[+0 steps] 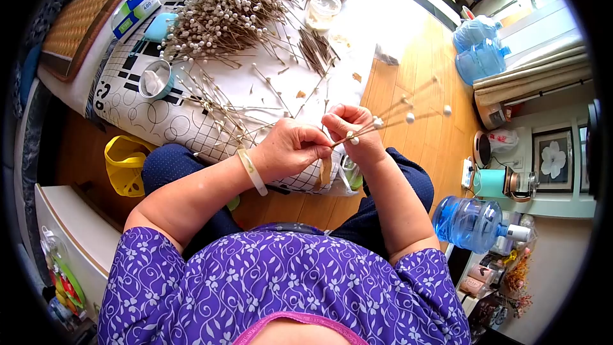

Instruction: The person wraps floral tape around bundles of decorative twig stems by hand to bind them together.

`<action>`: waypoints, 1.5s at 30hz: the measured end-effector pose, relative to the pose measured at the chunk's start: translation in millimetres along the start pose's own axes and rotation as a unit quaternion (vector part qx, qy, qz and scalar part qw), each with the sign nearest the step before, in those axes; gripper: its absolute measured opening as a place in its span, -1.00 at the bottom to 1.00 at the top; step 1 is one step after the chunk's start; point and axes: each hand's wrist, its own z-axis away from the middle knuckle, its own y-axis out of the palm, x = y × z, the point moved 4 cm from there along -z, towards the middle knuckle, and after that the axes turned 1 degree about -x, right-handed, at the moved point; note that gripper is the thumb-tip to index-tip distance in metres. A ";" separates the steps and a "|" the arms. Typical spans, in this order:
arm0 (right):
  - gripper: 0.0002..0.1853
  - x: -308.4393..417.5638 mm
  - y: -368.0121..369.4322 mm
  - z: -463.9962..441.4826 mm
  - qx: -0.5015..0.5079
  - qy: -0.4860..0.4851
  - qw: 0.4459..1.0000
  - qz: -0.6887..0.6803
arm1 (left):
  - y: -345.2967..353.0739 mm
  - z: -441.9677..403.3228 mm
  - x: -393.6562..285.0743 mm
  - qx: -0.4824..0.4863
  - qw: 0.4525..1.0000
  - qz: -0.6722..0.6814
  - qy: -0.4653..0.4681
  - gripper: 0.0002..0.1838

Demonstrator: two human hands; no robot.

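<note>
Together, two hands (285, 149) at white-tipped stems (410, 117), one brown strip (326, 171), three jugs (465, 223)

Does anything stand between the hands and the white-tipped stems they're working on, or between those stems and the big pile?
Nothing visible intervenes there: the left hand pinches the held stems and the right hand is close beside them. Toward the big pile, loose stems and scraps lie low on the cloth; nothing tall shows between.

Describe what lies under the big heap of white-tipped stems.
White cloth shows along the near edge of the heap; whatever lies beneath its middle is covered and cannot be seen.
</note>
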 end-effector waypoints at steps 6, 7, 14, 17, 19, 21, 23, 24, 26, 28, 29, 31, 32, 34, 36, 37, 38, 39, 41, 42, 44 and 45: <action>-0.89 5.5 1.9 -0.1 0.006 0.027 0.999 -0.019 | -2.2 -0.4 3.5 0.000 0.999 -0.032 -0.029 -0.98; -0.89 7.0 2.9 0.4 0.006 0.031 0.999 -0.021 | -1.7 -1.0 2.4 0.005 0.998 -0.064 0.011 -0.98; -0.88 5.0 2.5 -1.0 0.058 0.021 0.998 0.029 | -1.4 2.1 -1.1 0.020 0.989 -0.138 0.049 -0.96; -0.86 5.5 8.8 -0.9 0.075 -0.004 0.996 0.038 | -0.6 6.3 6.8 0.005 0.999 0.009 -0.033 -0.97; -0.87 5.7 12.3 -1.7 0.091 0.000 0.995 0.028 | -0.4 10.2 12.8 -0.001 0.995 0.076 -0.063 -0.96; -0.81 4.4 15.7 -3.1 0.110 0.012 0.993 0.030 | -3.3 13.5 11.1 0.017 0.992 0.092 -0.083 -0.95; -0.76 12.0 17.6 -8.4 0.130 0.014 0.991 0.031 | -12.0 13.3 5.4 0.017 0.996 0.059 -0.059 -0.94; -0.72 15.5 18.9 -13.4 0.151 0.014 0.988 0.031 | -16.6 13.1 0.8 0.017 0.999 0.023 -0.035 -0.94; -0.62 14.2 2.6 -32.6 0.016 0.050 0.994 0.098 | -31.1 13.3 -3.6 -0.021 0.993 0.071 -0.088 -0.93; -0.64 6.6 -10.2 -57.4 -0.116 -0.096 0.913 0.380 | -45.2 11.0 -11.1 -0.046 0.998 0.012 -0.042 -0.92; -0.64 6.3 -12.3 -56.7 -0.120 -0.049 0.852 0.508 | -51.2 10.7 -9.9 -0.053 0.998 -0.041 -0.007 -0.91; -0.61 13.3 2.9 -55.9 -0.102 -0.007 0.822 0.560 | -57.0 11.4 -14.0 -0.103 0.994 -0.008 -0.022 -0.92; -0.62 14.6 6.0 -57.6 -0.097 -0.013 0.807 0.583 | -60.9 12.3 -13.8 -0.110 0.993 0.002 -0.039 -0.91; -0.64 16.9 5.5 -59.3 -0.087 -0.010 0.809 0.581 | -65.0 12.0 -12.4 -0.120 0.992 0.013 -0.040 -0.91; -0.67 16.9 2.6 -59.3 -0.078 -0.006 0.811 0.580 | -66.3 12.6 -12.2 -0.129 0.991 0.025 -0.040 -0.91; -0.70 13.6 -1.3 -59.4 -0.072 0.019 0.835 0.545 | -65.4 12.5 -13.8 -0.120 0.992 0.010 -0.028 -0.90; -0.73 9.8 -4.9 -60.0 -0.066 0.044 0.857 0.510 | -65.1 12.5 -14.4 -0.111 0.994 -0.005 -0.015 -0.90; -0.73 8.0 -8.5 -60.4 -0.066 0.045 0.856 0.511 | -65.1 12.7 -13.7 -0.111 0.994 -0.003 -0.015 -0.90; -0.80 0.0 -17.9 -58.9 -0.079 0.108 0.912 0.388 | -60.6 12.7 -8.5 -0.062 0.996 -0.011 -0.059 -0.91; -0.80 2.6 -20.8 -56.0 -0.080 0.108 0.912 0.388 | -59.4 11.9 -8.1 -0.061 0.996 -0.011 -0.059 -0.91; -0.82 11.3 -23.9 -46.2 -0.099 0.101 0.971 0.194 | -54.5 10.3 -5.6 -0.049 0.995 0.015 -0.080 -0.91; -0.91 17.7 -22.6 -42.4 -0.099 0.071 0.986 0.113 | -52.1 9.6 -3.3 -0.042 0.995 0.023 -0.086 -0.91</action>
